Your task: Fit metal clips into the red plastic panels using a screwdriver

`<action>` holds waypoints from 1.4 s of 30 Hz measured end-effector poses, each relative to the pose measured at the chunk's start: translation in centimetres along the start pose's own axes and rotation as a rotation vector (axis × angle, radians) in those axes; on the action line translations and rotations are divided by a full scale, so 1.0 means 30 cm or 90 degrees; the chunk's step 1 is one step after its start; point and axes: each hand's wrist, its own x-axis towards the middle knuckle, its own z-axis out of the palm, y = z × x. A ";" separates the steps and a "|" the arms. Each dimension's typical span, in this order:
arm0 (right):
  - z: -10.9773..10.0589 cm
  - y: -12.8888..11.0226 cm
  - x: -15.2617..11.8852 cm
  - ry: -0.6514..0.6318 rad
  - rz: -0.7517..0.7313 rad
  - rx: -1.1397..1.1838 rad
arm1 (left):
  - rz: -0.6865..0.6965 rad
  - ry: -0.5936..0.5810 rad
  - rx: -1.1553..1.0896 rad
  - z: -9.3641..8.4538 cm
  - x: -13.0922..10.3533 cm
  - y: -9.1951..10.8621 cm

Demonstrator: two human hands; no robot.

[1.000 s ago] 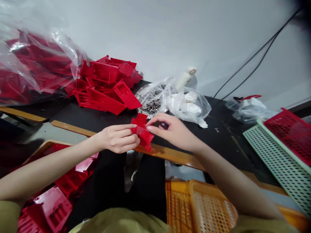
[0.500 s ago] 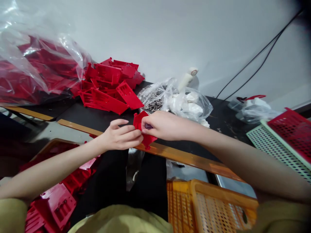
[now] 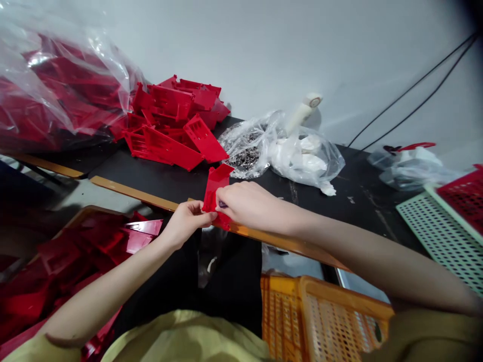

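Observation:
A red plastic part point(image 3: 217, 186) is held upright at the table's front edge, between my two hands. My left hand point(image 3: 188, 221) pinches its lower left side between thumb and fingers. Curled over its right side, my right hand point(image 3: 245, 203) has a small dark object point(image 3: 222, 204) showing at its fingers; most of that object is hidden. Just behind the part lie a pile of red parts point(image 3: 169, 146) and a clear bag of small metal pieces point(image 3: 247, 156).
A large clear bag of red parts point(image 3: 75, 90) is at the back left. White items in a bag point(image 3: 307, 158) lie right of centre. Green point(image 3: 445, 231) and red baskets point(image 3: 464, 193) stand at the right, an orange crate point(image 3: 339, 311) below the black table point(image 3: 124, 176).
My left fingers have closed on the red part, which now stands more upright. The view has shifted slightly. My right hand stays at the part's right side.

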 end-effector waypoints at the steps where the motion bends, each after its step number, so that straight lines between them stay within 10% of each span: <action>1: 0.006 -0.003 0.005 0.002 0.002 -0.002 | -0.015 0.011 -0.014 -0.003 0.005 -0.004; 13: 0.097 0.047 0.020 0.052 0.057 0.356 | -0.062 0.182 -0.191 0.028 -0.044 -0.085; 23: 0.252 0.249 0.036 0.777 0.219 0.930 | -0.035 0.269 -0.263 0.039 -0.071 -0.140; 29: 0.354 0.289 -0.010 0.427 0.290 0.903 | -0.027 0.278 -0.268 0.047 -0.058 -0.147; 33: 0.378 0.307 -0.056 0.246 0.227 0.597 | -0.029 0.283 -0.258 0.038 -0.050 -0.153; 37: 0.347 0.298 -0.081 0.198 0.095 0.315 | -0.040 0.290 -0.260 0.036 -0.046 -0.159; 42: 0.308 0.215 -0.057 0.221 0.028 0.458 | -0.036 0.301 -0.275 0.046 -0.040 -0.169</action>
